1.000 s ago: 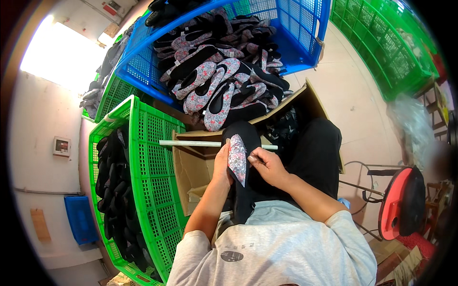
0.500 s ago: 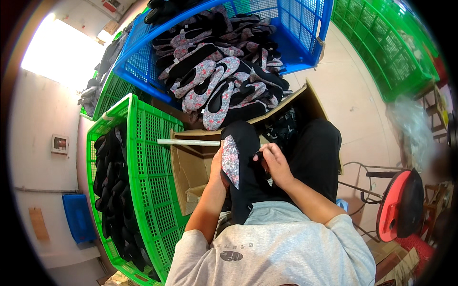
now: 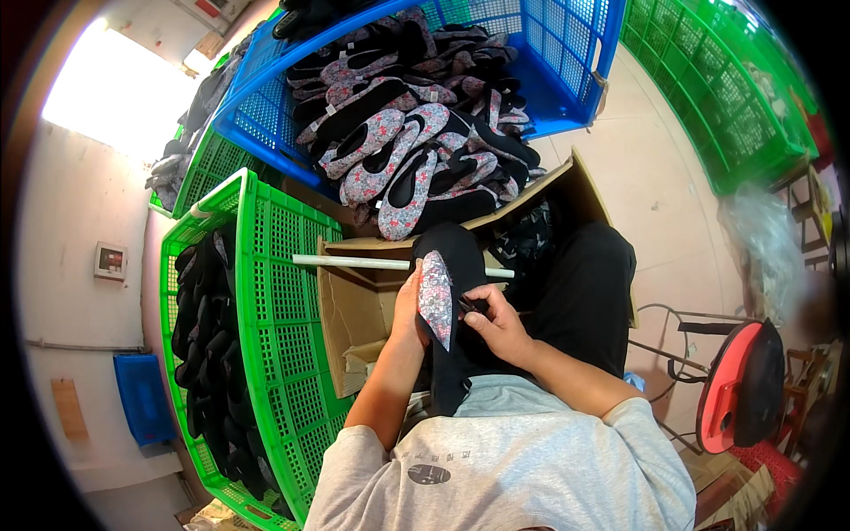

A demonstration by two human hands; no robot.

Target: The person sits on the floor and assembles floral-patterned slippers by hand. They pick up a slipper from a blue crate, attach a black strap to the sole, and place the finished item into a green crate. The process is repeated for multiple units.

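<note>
Over my lap, my left hand (image 3: 407,305) grips a floral slipper (image 3: 436,299) by its left side. The slipper's patterned, pointed face is turned up, its narrow end toward my body. My right hand (image 3: 501,329) is closed in a pinch at the slipper's right edge, with a small dark tool (image 3: 466,305) between the fingers. That tool is mostly covered, so its kind cannot be made out. Past my knees, a heap of matching floral slippers (image 3: 407,190) with black insides spills from a blue crate (image 3: 567,71).
A cardboard box (image 3: 335,327) stands at my knees, a pale rod (image 3: 354,261) lying across it. On the left, a green crate (image 3: 288,354) holds dark slippers. Another green crate (image 3: 699,88) is at the far right. A red-and-black round stool (image 3: 730,385) stands nearer, at right.
My right hand has moved left, bringing the dark tool against the slipper's edge. The slipper has shifted slightly right, and the rod's right end now shows.
</note>
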